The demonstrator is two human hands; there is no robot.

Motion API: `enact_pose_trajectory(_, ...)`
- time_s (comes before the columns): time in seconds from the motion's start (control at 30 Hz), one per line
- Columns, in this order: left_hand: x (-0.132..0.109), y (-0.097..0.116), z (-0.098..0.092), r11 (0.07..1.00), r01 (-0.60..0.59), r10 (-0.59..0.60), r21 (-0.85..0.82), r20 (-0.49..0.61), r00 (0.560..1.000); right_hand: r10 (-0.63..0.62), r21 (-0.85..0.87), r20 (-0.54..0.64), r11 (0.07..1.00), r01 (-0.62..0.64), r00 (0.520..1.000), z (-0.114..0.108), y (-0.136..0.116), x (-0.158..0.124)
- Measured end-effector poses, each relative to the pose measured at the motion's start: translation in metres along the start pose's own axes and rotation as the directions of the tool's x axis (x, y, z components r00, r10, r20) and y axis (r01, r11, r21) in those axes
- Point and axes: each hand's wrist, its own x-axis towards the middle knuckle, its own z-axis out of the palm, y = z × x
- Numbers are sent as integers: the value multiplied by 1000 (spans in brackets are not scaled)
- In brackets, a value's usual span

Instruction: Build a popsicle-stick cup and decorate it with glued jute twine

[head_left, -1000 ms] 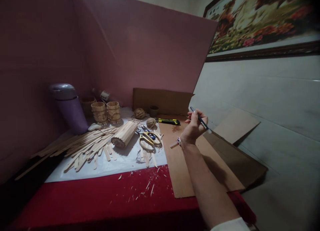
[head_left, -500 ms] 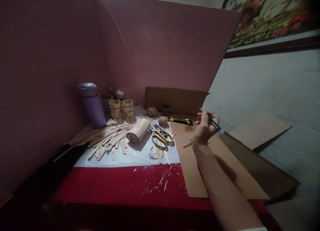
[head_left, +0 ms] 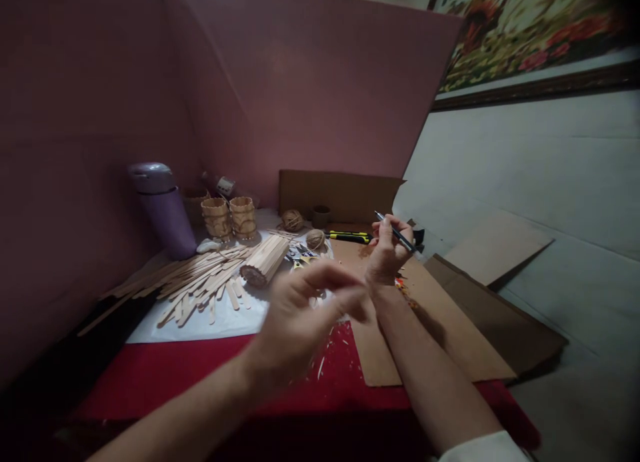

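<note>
My right hand (head_left: 389, 252) is closed around a dark pen (head_left: 400, 234), whose silvery tip points up and left. It is raised above a brown cardboard sheet (head_left: 450, 335). My left hand (head_left: 310, 315), blurred by motion, reaches across the front of the table toward my right wrist. Its fingers are curved with a gap to the thumb, and I see nothing in them. Behind it, gold-handled scissors (head_left: 299, 263) are mostly hidden. A bundle of wooden sticks shaped like a cylinder (head_left: 266, 259) lies beside them. A yellow and black utility knife (head_left: 350, 237) rests near my right hand.
Many loose craft sticks (head_left: 200, 279) spread over white paper (head_left: 150, 325). Two stick-covered cups (head_left: 243, 217), a purple bottle (head_left: 167, 215) and twine balls (head_left: 315, 239) stand behind. Wood scraps litter the red cloth (head_left: 165, 375). More cardboard (head_left: 500, 322) lies at right.
My left hand has come into view from the lower left and now covers most of the scissors. My right hand still holds the pen. The whole view has shifted slightly.
</note>
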Motion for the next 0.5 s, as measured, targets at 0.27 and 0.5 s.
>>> enact_pose_trajectory(0.27,58,-5,-95,347,301,82,888,-348,934,3,8,33,1000,-4,999,2,-5,-5)
enact_pose_trajectory(0.5,53,-24,-85,247,389,-222,887,-339,914,27,-2,46,1000,-27,999,2,-7,-7)
